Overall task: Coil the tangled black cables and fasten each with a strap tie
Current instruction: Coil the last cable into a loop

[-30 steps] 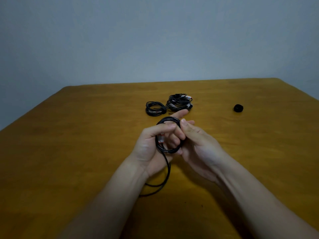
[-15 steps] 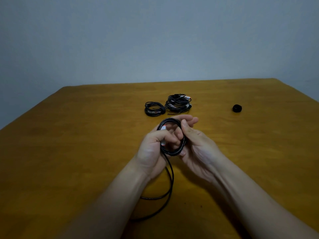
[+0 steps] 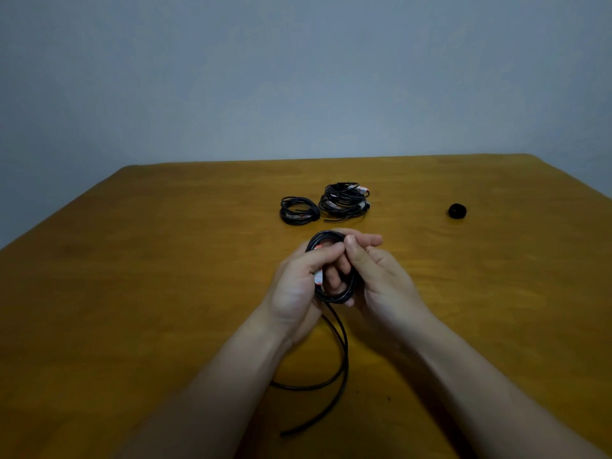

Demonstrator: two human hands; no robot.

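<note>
Grips coil [image 3: 334, 294] above table [image 3: 165, 293] in left hand [image 3: 298, 286], thumb clamping loops so none spring loose. Curls right hand [image 3: 381, 286] round its far side, apparently to lay another turn. Leaves tail [image 3: 342, 352] slack on the wood for winding. Beyond: bundle [image 3: 298, 210] beside tangle [image 3: 344, 202], strap roll [image 3: 457, 211] well right, handy for fastening.

Both hands meet above the wooden table [image 3: 159, 293]; the left hand [image 3: 296, 288] grips a looped black cable [image 3: 335, 297], the right hand [image 3: 385, 286] pinches its far side; the loose tail [image 3: 344, 356] trails back along the wood; beyond lie a smaller coil [image 3: 298, 210] just beside a bigger bundle [image 3: 344, 202]; a strap roll [image 3: 457, 211] sits well apart, rightward.
</note>
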